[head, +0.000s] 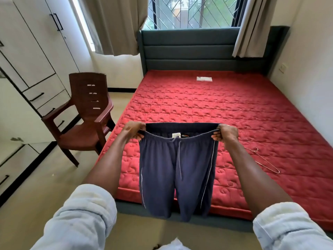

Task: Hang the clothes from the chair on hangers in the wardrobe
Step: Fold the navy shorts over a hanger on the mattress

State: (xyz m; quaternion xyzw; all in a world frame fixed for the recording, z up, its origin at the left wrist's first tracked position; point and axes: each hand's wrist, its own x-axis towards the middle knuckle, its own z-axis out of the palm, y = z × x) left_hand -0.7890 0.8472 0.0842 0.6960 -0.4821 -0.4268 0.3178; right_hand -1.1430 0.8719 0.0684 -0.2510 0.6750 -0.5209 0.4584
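Shorts [177, 170] stretched by waistband, pinched in left hand [134, 130] and right hand [227, 133]; could slip off thin hanger [261, 160] lying right on bed [252, 114].

place: home bedroom | bed [234, 112] under curtained window [194, 11] | wardrobe [27, 51] and chair [86, 120] left of bed

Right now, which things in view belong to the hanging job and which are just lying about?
Job: navy shorts held by left hand and right hand; wire hanger; chair; wardrobe.
Lying about: white packet on mattress; curtains.
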